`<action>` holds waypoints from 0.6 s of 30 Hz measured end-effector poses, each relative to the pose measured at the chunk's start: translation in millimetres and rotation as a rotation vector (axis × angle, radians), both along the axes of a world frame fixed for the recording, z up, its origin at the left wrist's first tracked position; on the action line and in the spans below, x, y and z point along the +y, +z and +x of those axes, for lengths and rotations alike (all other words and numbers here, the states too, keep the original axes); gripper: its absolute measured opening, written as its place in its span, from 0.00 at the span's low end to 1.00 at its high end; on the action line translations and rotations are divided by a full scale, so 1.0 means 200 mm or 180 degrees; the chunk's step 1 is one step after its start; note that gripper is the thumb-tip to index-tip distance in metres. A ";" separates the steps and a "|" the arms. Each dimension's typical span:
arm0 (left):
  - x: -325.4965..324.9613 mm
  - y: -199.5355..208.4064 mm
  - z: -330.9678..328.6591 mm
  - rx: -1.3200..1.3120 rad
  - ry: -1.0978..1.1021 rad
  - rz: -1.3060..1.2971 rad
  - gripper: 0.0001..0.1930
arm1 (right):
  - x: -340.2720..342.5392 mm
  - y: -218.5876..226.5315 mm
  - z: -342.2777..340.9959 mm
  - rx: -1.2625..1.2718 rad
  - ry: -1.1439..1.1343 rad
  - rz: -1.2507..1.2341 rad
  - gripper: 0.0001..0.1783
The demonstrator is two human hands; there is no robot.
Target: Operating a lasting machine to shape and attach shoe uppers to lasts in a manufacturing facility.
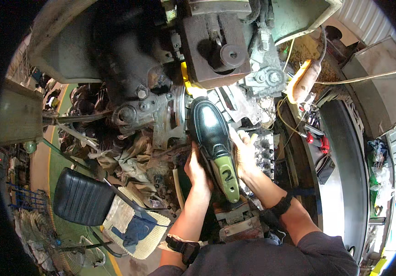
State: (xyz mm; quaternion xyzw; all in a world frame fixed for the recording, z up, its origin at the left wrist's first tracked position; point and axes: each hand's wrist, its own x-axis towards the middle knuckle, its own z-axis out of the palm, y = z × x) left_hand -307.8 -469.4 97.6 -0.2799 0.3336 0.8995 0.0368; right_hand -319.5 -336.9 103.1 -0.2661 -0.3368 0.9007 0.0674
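A glossy black shoe upper (208, 122), stretched over a green shoe last (227, 177), lies toe away from me at the middle of the machine. My left hand (198, 169) is closed against its left side, its fingers partly hidden beneath. On the other side my right hand (244, 154) grips the upper near the opening. The toe reaches under a dark metal block (216, 50) with a yellow piece (189, 83) beside it. Below the heel end sits a worn metal support (239, 223); whether the last touches it I cannot tell.
Metal clamp arms (149, 112) flank the shoe on the left. A lit work lamp (303, 83) hangs at the right, above red plugs (317, 140) and cables. A black belt (345, 184) runs along the right side. At the lower left stands a black chair (85, 195) with a woven seat cover.
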 end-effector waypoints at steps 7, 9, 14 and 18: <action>0.00 0.04 0.00 0.0016 -0.0019 -0.0133 0.23 | 0.01 0.00 0.00 0.0273 0.0324 0.0030 0.48; -0.05 -0.03 0.00 0.0171 0.0029 -0.0357 0.20 | 0.03 0.00 0.01 0.0446 0.0183 0.0307 0.21; -0.67 -0.47 0.13 0.0729 0.1397 -0.2616 0.17 | 0.37 0.09 0.26 -0.0038 0.0929 0.1021 0.31; -1.21 -1.08 0.52 -0.0806 0.1131 -0.2980 0.27 | 0.68 0.06 0.50 -0.0540 0.0481 0.1653 0.30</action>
